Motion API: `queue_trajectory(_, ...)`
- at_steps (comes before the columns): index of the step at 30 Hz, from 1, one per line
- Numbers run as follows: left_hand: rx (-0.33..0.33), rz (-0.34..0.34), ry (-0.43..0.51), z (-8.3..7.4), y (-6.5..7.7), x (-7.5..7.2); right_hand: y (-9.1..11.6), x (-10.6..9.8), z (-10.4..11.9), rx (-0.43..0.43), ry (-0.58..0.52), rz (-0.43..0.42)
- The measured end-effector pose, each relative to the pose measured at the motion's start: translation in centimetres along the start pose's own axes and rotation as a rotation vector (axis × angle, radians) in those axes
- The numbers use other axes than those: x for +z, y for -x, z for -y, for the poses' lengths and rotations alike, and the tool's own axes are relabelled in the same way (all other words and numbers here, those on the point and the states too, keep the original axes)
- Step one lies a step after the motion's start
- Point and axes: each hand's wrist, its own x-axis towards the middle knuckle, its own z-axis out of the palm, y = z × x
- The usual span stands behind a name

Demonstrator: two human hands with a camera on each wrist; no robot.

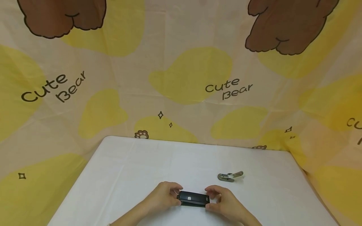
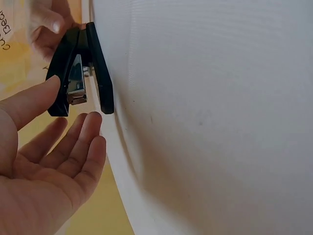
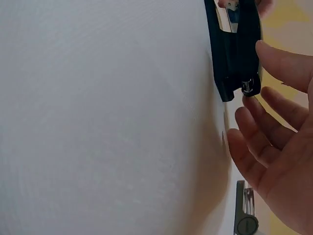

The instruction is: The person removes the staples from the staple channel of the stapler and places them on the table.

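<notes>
Seen from the head camera, I hold a black stapler (image 1: pixel 194 198) between both hands at the near side of a white desk (image 1: pixel 158 163), my left grip (image 1: pixel 164 196) pinching its left end and my right grip (image 1: pixel 224 201) pinching its right end, thumbs on the near side and forefingers on the far side. A pale mark shows on the stapler's upper arm. Farther out on the desk, to the right and apart from my hands, a grey-green stapler (image 1: pixel 230 176) lies spread open; beyond the desk hangs a yellow-and-cream cloth (image 1: pixel 186 78) lettered "Cute Bear." From the left wrist, my thumb lies against the side of the upper arm near the raised front end, my other fingers curving close to that end; a metal magazine (image 2: pixel 76 83) shows in the gap between the upper arm and the base (image 2: pixel 101 78), and my right grip appears at the far end. From the right wrist, my thumb touches the upper arm near the hinge end while my fingers curl beside that end, and part of the grey-green stapler shows at the bottom. Whether the base touches the desk, I cannot tell.
</notes>
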Motion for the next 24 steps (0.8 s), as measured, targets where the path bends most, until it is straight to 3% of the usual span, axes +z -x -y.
queue_trajectory(5,0.004,-0.006,-0.063,0.2,-0.1,-0.1,-0.8,0.6,0.9,-0.07,0.051,-0.014)
queue_trajectory(11,-0.01,0.008,-0.064,0.7,-0.3,0.3,-1.7,1.6,2.2,-0.122,0.044,-0.001)
queue_trajectory(24,-0.016,-0.005,-0.153,1.5,-0.8,0.4,-3.2,3.5,2.6,-0.051,-0.11,0.036)
